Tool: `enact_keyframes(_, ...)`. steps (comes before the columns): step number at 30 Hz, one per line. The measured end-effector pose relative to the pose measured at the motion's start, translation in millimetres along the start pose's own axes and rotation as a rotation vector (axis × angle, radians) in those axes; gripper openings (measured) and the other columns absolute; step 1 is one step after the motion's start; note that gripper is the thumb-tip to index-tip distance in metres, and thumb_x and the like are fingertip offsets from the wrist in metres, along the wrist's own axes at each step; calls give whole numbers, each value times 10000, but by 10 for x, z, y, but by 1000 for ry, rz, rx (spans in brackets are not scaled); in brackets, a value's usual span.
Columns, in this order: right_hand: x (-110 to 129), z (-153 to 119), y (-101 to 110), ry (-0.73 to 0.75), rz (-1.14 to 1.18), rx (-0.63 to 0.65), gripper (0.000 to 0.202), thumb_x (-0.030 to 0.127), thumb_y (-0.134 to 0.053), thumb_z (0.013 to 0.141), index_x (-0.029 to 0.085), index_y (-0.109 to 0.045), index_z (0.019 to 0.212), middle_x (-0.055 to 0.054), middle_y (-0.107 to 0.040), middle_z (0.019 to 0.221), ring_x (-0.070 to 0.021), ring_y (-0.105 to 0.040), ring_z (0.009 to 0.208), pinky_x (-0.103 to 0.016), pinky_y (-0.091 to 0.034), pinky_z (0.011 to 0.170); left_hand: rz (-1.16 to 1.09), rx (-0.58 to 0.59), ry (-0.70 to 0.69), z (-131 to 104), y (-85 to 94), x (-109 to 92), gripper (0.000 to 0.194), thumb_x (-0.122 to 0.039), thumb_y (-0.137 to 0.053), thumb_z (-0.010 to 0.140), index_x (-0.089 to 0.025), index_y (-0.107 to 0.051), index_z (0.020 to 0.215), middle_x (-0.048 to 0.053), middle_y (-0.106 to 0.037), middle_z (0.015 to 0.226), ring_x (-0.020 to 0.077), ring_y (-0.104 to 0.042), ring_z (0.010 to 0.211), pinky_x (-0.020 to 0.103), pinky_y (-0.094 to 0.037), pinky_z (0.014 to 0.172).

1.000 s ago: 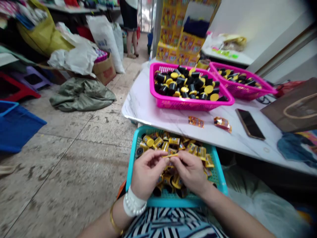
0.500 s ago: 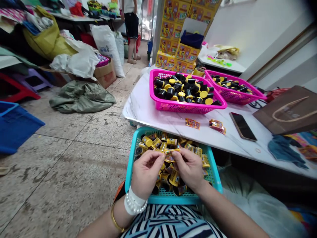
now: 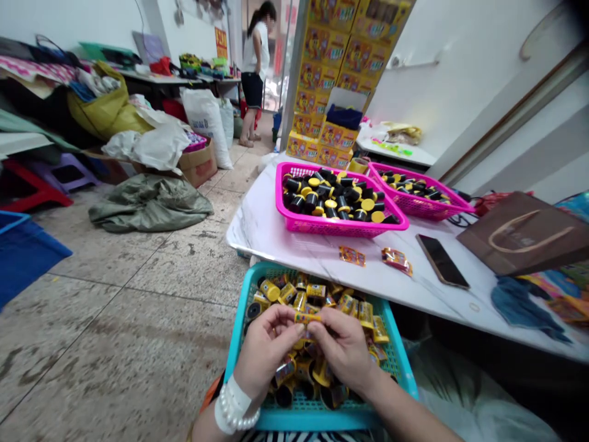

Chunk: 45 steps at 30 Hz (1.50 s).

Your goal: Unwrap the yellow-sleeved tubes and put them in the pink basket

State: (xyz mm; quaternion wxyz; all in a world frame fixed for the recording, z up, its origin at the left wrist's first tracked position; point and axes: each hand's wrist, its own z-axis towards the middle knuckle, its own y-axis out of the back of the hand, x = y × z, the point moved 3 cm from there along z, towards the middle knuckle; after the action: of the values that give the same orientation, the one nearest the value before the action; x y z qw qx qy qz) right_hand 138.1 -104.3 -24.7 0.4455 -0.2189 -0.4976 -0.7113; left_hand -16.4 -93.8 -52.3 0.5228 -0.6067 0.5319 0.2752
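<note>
Between both hands is a small yellow-orange printed plastic label [image 3: 307, 318], stretched flat from side to side. My left hand [image 3: 271, 344] pinches its left end between thumb and fingers. The right end sits in the pinch of my right hand [image 3: 344, 344]. Both hands are over a turquoise basket [image 3: 237, 334] on my lap. It holds many small canisters with yellow printed wraps, such as this canister [image 3: 270, 290]. On the table, a flat label [image 3: 352, 255] lies apart from a small stack of labels [image 3: 396, 261].
A pink basket [image 3: 340, 228] of black canisters with yellow lids stands on the white table [image 3: 257, 227], a second pink basket [image 3: 427, 209] behind it. A phone [image 3: 442, 261] and brown paper bag [image 3: 515, 230] lie right. Stacked yellow boxes [image 3: 322, 80] and a person [image 3: 255, 67] are farther back.
The view has tilted up, so the baskets and table sit lower in the picture. Both hands still pinch the label, now held flatter with its printed face showing more.
</note>
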Motion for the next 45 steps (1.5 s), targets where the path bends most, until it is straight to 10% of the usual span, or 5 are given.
enact_keyframes(10,44,257,70,191,-79,118,306,320,-546,958,187,-638,698,3,-606,601,-107,-535,541,-223,-389,533,58,-35,32,-7,59,20,440,-532,-865,598,-138,-716,728,-5,-622,577,74,-477,473,181,-348,453)
enact_keyframes(17,126,1834,755,125,-550,-132,396,429,-494,985,180,-678,738,-51,-696,703,-157,-616,663,-284,-433,657,-58,-76,89,-29,-3,49,465,-509,-888,577,-122,-730,780,-43,-515,445,43,-389,388,161,-255,407)
enact_keyframes(24,-238,2789,489,-75,-692,147,305,391,-776,751,106,-681,706,-90,-658,698,-224,-646,781,-350,-493,766,-126,-25,178,38,-17,-179,384,-392,-882,631,-144,-620,764,-61,-524,424,9,-294,342,120,-156,350)
enact_keyframes(36,58,791,670,-223,562,96,332,395,-719,823,236,-691,1113,-22,-715,903,-151,-691,701,-287,-600,600,-530,40,245,415,-99,-312,193,-130,-802,695,-103,-623,761,-42,-592,661,-5,-437,420,80,-215,299)
enact_keyframes(45,-172,506,583,-296,431,-53,206,297,-760,785,194,-701,953,-32,-740,870,-155,-704,790,-278,-599,722,-547,127,297,404,-348,-245,175,-147,-784,728,-97,-642,817,-28,-595,706,-13,-404,426,88,-205,324)
